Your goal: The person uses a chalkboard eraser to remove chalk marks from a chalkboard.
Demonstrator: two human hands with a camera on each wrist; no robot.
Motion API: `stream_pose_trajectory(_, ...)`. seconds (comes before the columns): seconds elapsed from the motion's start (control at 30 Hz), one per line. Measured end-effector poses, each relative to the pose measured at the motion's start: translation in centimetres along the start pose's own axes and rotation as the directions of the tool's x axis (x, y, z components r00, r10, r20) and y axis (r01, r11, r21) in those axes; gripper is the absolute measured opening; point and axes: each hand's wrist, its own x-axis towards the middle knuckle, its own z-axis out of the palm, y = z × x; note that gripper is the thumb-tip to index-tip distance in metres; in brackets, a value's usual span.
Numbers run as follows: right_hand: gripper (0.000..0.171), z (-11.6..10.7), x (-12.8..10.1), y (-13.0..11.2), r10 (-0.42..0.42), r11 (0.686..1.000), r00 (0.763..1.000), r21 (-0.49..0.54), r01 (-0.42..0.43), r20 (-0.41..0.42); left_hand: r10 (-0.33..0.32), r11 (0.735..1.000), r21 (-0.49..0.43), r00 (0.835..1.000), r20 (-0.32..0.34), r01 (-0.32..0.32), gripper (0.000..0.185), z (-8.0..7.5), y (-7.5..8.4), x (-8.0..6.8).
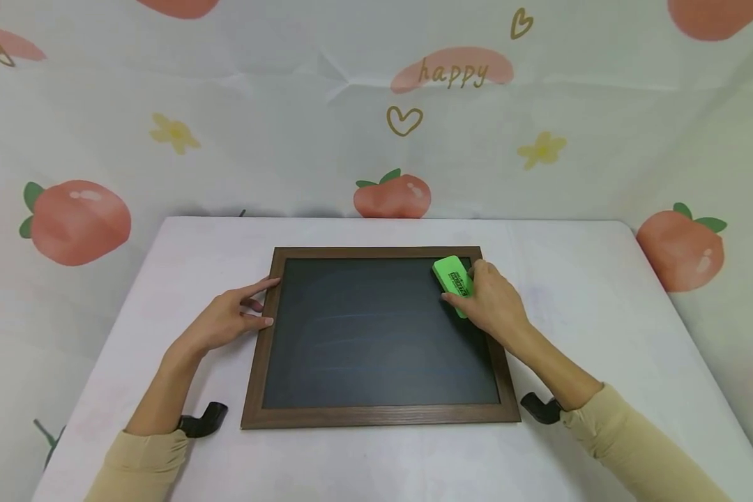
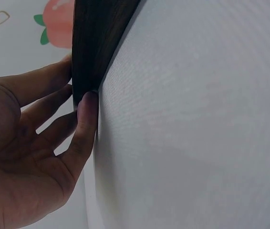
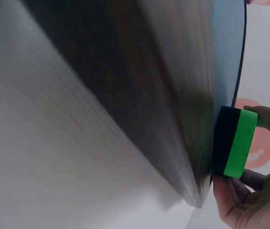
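A framed chalkboard [image 1: 383,369] lies flat on the table, with faint pale streaks across its dark surface. My right hand [image 1: 494,301] grips a green eraser [image 1: 453,279] at the board's upper right corner. In the right wrist view, the black underside of the eraser [image 3: 240,143] lies against the board, with thumb and fingers on opposite sides. At the board's left side, my left hand [image 1: 226,319] touches the brown wooden frame [image 1: 265,341]. The left wrist view shows the fingertips [image 2: 88,102] of that hand resting along the frame's outer edge, fairly straight.
The white table [image 1: 376,464] extends around the board on all sides. Behind it hangs a pale cloth [image 1: 288,139] printed with peaches, flowers and hearts. Black wrist mounts [image 1: 206,420] show beside both forearms, below beige sleeves.
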Motion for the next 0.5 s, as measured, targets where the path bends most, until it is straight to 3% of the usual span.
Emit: stream_pose_trajectory(0.5, 0.064, 0.6, -0.4, -1.1, -0.090, 0.996, 0.996, 0.019, 0.091, -0.021, 0.004, 1.000, -0.012, 1.000, 0.002, -0.004, 0.074, 0.0, 0.1, 0.0)
